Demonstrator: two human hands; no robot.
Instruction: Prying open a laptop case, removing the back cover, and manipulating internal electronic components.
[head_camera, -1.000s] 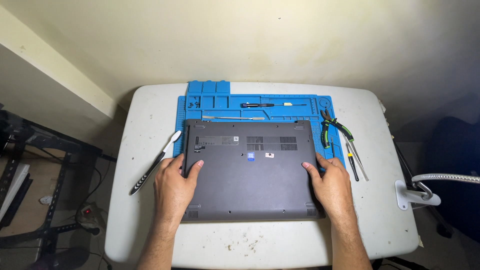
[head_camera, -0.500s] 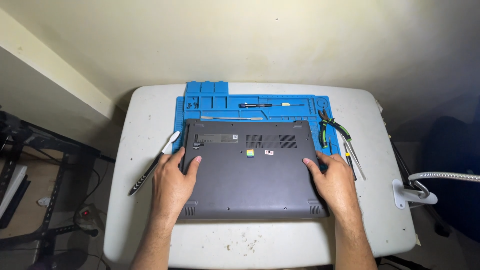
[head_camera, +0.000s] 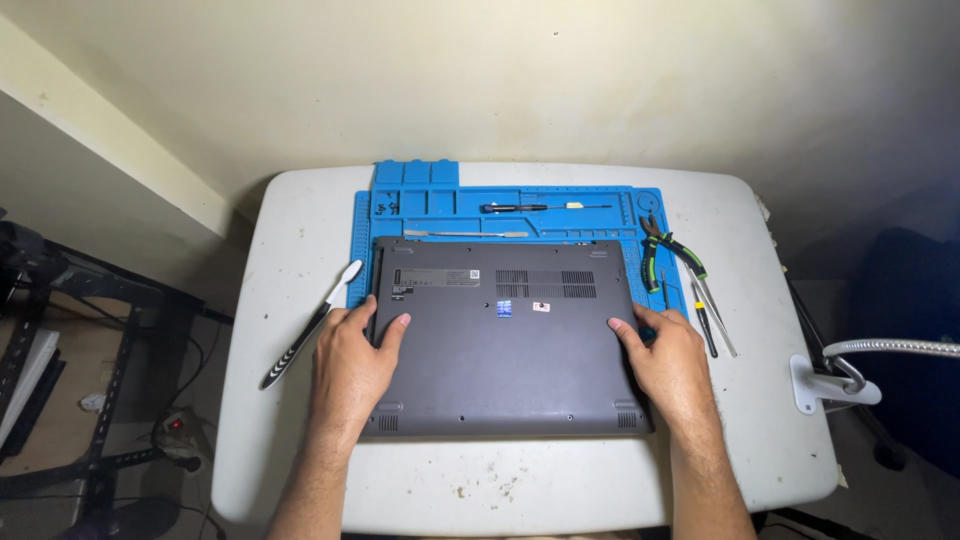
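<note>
White table (head_camera: 280, 420) margins are left bare around the blue mat (head_camera: 410, 190). An upturned grey laptop (head_camera: 505, 350) is pressed flat on the mat by the open left hand (head_camera: 350, 360) and right hand (head_camera: 672, 365), nothing being gripped.

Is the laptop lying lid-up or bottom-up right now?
Bottom-up: the laptop shows vent slots, stickers and rubber feet, lying closed and flat on the blue mat.
</note>
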